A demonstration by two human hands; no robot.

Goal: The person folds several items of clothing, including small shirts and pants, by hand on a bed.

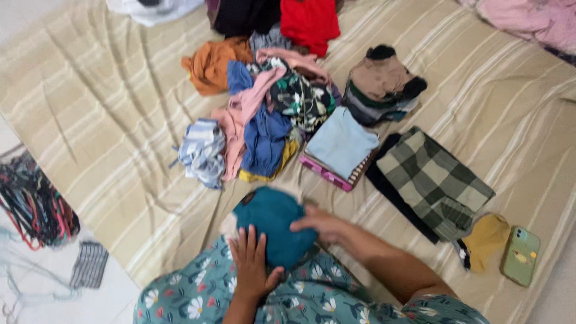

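Low in the middle of the frame I have both hands on a teal garment (273,231), bunched on my lap over a floral dress (312,297). My left hand (252,264) lies flat against its lower left edge, fingers spread and open, pressing rather than clamping. My right hand (321,225) rests on its right side, fingers laid over the cloth; I cannot tell whether they pinch it.

At lower right, on the striped beige sheet (108,114), a green phone (521,255) lies just beside a mustard cloth (486,237). Left of those sits a folded green checked garment (435,180) on top of something black (390,186).

Toward the centre there is a folded light blue piece (341,143) on a small stack with a pink striped edge. Left of it sprawls the unsorted heap — a blue garment (264,141), a pink one (243,117), a dark floral print (300,99) and a blue-and-white striped piece (201,150) at its left edge.

Right of the heap, a folded stack topped by a tan garment (381,78). Further up — an orange garment (210,63), a red one (309,21) and a black one (243,15) at the top edge, with pink fabric (534,21) in the upper right corner.

Off the sheet at far left, a tangle of hangers (36,207) lies on the pale floor.
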